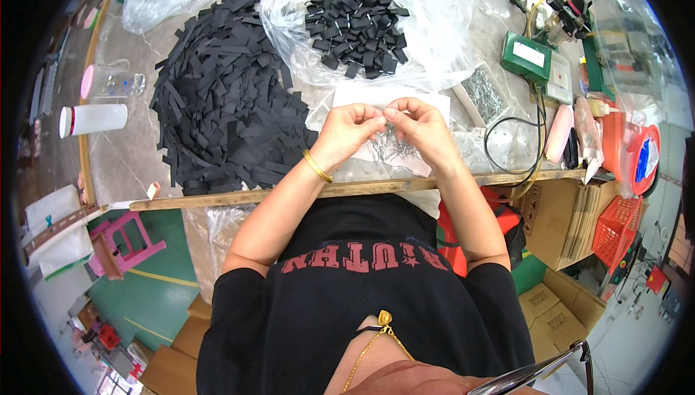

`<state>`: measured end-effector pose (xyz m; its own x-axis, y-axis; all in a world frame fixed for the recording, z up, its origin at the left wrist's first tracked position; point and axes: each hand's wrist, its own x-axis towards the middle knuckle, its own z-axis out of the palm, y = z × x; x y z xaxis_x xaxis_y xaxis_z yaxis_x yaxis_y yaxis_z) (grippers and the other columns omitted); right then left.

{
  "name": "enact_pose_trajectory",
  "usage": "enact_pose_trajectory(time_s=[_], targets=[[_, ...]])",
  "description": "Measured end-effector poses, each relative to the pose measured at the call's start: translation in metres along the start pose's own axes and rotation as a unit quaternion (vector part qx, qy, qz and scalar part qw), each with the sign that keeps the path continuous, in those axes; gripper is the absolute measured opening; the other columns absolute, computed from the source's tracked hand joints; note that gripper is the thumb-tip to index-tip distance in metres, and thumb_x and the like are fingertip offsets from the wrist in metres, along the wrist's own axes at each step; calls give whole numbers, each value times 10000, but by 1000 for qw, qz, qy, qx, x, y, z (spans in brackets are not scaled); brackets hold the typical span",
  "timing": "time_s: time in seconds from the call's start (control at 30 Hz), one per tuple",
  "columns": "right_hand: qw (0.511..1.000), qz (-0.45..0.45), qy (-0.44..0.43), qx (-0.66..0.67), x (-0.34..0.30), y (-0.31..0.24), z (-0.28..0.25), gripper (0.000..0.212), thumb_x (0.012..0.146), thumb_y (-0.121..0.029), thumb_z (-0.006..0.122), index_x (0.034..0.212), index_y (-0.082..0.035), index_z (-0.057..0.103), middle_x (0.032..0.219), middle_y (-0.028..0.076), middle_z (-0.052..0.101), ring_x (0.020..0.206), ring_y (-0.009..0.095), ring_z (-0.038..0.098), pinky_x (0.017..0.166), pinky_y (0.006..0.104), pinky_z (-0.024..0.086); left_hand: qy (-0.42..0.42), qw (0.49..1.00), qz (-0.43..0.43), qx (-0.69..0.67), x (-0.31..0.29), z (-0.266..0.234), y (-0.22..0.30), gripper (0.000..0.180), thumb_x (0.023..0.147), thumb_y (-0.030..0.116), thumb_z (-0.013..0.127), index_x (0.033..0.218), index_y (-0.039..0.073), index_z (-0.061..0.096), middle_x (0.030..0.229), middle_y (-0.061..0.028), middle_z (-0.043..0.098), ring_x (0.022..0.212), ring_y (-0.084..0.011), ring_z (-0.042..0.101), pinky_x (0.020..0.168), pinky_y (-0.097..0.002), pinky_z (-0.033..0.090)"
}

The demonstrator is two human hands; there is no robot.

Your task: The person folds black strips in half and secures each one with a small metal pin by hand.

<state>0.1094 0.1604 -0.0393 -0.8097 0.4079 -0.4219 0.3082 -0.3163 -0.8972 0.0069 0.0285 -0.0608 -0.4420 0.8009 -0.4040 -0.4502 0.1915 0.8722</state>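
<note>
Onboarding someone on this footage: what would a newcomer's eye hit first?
Probably the big heap of black strips on the left of the table, then the smaller pile of folded black pieces on clear plastic at the far side. Next, the left hand and right hand, close together near the table's front edge; anything pinched there is too small to tell. A gold bracelet circles the left wrist.

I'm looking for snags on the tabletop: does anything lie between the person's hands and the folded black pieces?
Yes, low things only: beyond the left hand and right hand lies a white sheet, then the near part of the crumpled clear plastic that the folded black pieces rest on. No tall thing shows there.
</note>
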Motion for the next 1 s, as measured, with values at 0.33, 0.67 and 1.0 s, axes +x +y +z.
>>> enact_pose_trajectory(time_s=[0.33, 0.67, 1.0], targets=[[992, -97, 78, 4, -1, 4, 12, 155, 895, -172, 552, 904, -17, 557, 808, 51, 622, 540, 43, 521, 423, 156, 350, -25, 993, 13, 113, -2, -7, 14, 174, 855, 156, 607, 902, -12, 617, 762, -14, 614, 621, -45, 525, 533, -162, 396], [983, 16, 28, 181, 2, 5, 13, 117, 849, -120, 613, 912, -24, 592, 740, 32, 610, 508, 38, 478, 407, 149, 312, 2, 998, 54, -17, -1, -9, 11, 173, 862, 147, 597, 941, -7, 609, 801, -21, 630, 666, -44, 535, 579, -163, 397], [945, -252, 133, -161, -2, 4, 31, 34, 854, -14, 535, 870, 7, 556, 867, 76, 634, 607, 114, 572, 515, 235, 457, -24, 1000, -7, 18, -4, -16, 16, 186, 830, 188, 640, 881, 9, 630, 755, -14, 631, 621, -38, 524, 539, -171, 400]])
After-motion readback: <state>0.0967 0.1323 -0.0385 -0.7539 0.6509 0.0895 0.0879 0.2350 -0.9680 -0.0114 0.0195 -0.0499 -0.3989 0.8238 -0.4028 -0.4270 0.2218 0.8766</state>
